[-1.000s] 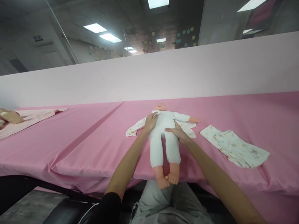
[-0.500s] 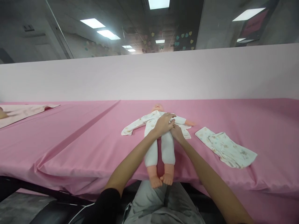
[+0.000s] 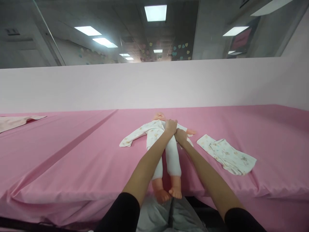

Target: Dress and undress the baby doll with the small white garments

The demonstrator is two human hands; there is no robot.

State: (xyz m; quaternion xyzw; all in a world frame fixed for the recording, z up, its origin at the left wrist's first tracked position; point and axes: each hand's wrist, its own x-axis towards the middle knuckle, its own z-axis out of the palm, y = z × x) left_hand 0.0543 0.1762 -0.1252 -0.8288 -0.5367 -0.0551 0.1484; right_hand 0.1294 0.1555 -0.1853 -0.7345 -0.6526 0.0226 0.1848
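Note:
A baby doll (image 3: 173, 158) in white leggings lies on its back, its head toward the wall and its bare feet at the table's near edge. A white patterned baby shirt (image 3: 153, 137) covers its chest, with one sleeve stretched out to the left; at the right a bare doll hand (image 3: 191, 131) shows past the other sleeve. My left hand (image 3: 171, 126) is closed on the shirt at the right side of the doll's chest. Just beside it, my right hand (image 3: 181, 136) is curled closed at the shirt's right edge. The fingertips of both hands are hidden.
Folded patterned baby pants (image 3: 228, 156) lie to the right of the doll. A pale cloth (image 3: 16, 121) is at the far left of the pink-covered table (image 3: 79, 154). Behind stand a white low wall (image 3: 135, 85) and glass panels.
My left hand has gone from lying flatter over the doll's chest to a closed grip farther right. My right hand stays close by, still curled. The view has tilted up and shifted slightly right.

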